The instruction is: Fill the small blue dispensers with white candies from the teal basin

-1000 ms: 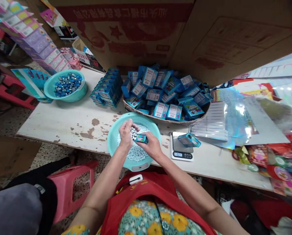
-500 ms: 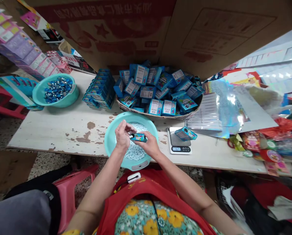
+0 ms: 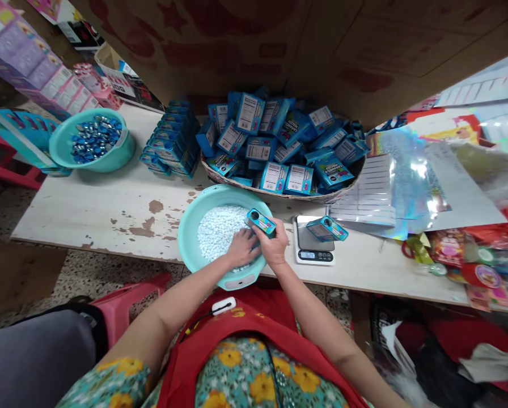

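Observation:
My right hand [image 3: 275,245] grips a small blue candy box [image 3: 261,222], tilted over the bowl's right side, with a dark round hole showing at its end. Below it, my left hand [image 3: 242,249] reaches into the pale blue candies [image 3: 220,226]; its fingers are spread and their tips are partly hidden. The candies lie in a turquoise bowl [image 3: 187,238] close to my body. To the right, a digital scale [image 3: 316,258] carries another blue box [image 3: 324,228], lying tilted on its plate; the scale's digits are too small to read surely.
A cut-down carton [image 3: 305,196] heaped with blue boxes stands behind the bowl. Stacked blue boxes [image 3: 171,139] and a second turquoise bowl [image 3: 124,150] of shiny blue caps are at left. Plastic sheets [image 3: 364,192] and packets [image 3: 449,249] lie right. A large cardboard box [image 3: 237,56] rises behind.
My left hand has left the box's end and moved down into the candies. My right hand has shifted right with the box and turned it. The view has moved slightly.

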`<control>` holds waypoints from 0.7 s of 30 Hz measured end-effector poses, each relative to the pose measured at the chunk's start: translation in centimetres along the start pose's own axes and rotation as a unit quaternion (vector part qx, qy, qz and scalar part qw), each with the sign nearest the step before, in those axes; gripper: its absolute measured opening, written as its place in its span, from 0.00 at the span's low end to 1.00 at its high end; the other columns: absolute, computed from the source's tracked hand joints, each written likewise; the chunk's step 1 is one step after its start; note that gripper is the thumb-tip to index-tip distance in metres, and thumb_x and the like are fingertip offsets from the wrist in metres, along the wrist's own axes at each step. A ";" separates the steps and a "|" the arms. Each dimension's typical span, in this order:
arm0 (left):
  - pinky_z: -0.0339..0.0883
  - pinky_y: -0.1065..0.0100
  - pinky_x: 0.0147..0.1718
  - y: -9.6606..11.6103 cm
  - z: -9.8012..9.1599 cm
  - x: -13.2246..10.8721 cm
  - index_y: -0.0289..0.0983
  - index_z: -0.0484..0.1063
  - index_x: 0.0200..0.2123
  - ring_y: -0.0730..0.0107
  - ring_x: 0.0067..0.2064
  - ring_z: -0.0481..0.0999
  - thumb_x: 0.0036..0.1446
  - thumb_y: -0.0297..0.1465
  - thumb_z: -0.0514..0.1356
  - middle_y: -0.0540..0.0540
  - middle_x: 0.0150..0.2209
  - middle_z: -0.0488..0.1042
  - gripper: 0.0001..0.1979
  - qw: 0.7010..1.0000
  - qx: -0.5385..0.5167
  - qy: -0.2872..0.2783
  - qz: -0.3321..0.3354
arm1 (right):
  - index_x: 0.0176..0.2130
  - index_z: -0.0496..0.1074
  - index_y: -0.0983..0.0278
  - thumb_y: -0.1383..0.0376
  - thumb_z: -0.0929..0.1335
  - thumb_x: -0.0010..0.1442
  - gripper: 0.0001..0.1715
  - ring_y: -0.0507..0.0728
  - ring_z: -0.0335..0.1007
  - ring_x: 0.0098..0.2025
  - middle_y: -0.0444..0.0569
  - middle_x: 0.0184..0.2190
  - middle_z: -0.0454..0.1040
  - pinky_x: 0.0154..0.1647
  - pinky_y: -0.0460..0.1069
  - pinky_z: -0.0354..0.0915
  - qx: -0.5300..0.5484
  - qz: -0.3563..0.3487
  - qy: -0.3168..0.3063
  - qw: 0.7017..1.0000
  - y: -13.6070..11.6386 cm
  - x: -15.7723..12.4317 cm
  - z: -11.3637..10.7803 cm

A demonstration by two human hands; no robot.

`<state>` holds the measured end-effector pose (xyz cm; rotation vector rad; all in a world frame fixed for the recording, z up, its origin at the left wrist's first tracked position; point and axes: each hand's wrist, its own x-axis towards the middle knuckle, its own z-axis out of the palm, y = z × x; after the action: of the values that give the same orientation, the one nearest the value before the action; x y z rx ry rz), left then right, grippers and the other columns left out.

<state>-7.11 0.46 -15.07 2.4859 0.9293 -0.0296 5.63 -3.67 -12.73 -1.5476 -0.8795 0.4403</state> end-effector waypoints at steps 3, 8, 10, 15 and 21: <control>0.58 0.51 0.47 -0.7 -1.1 -2.6 0.39 0.73 0.43 0.50 0.47 0.65 0.57 0.42 0.54 0.37 0.45 0.68 0.17 0.996 -0.003 -0.073 0.043 | 0.43 0.70 0.63 0.55 0.71 0.53 0.21 0.56 0.68 0.43 0.49 0.39 0.71 0.48 0.53 0.65 -0.018 -0.005 -0.009 1.000 0.1 0.1 0.2; 0.62 0.61 0.37 -4.1 -2.8 -5.8 0.40 0.72 0.25 0.60 0.32 0.68 0.35 0.31 0.67 0.45 0.27 0.68 0.10 0.963 -0.232 0.004 -0.141 | 0.44 0.70 0.64 0.52 0.72 0.50 0.26 0.56 0.69 0.41 0.50 0.39 0.72 0.46 0.52 0.66 0.016 0.057 0.001 0.998 -1.7 0.6 -0.1; 0.61 0.66 0.31 -5.3 -3.1 -5.7 0.40 0.69 0.20 0.65 0.26 0.66 0.33 0.29 0.67 0.49 0.20 0.63 0.09 0.944 -0.271 0.049 -0.184 | 0.45 0.70 0.65 0.52 0.73 0.49 0.28 0.56 0.69 0.41 0.50 0.40 0.73 0.46 0.52 0.66 0.026 0.070 -0.009 0.997 -2.3 0.5 0.0; 0.52 0.73 0.17 -5.0 -6.1 -4.6 0.38 0.68 0.20 0.72 0.17 0.61 0.44 0.38 0.64 0.51 0.15 0.62 0.11 0.891 -0.363 0.122 -0.242 | 0.42 0.72 0.62 0.52 0.73 0.49 0.24 0.58 0.70 0.43 0.49 0.39 0.73 0.47 0.53 0.65 -0.009 0.040 -0.135 0.990 -2.1 -0.4 0.7; 0.52 0.75 0.13 0.1 -11.0 -2.9 0.36 0.66 0.26 0.78 0.16 0.62 0.46 0.37 0.65 0.52 0.21 0.66 0.13 0.678 -0.645 0.297 -0.190 | 0.43 0.71 0.61 0.59 0.72 0.52 0.19 0.58 0.70 0.43 0.48 0.39 0.73 0.46 0.52 0.65 -0.049 -0.002 -0.231 0.972 -2.8 -1.9 1.5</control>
<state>-10.89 3.53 -4.82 0.9075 1.0960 0.9908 2.57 -4.18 -10.69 -1.5569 -1.2769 0.7837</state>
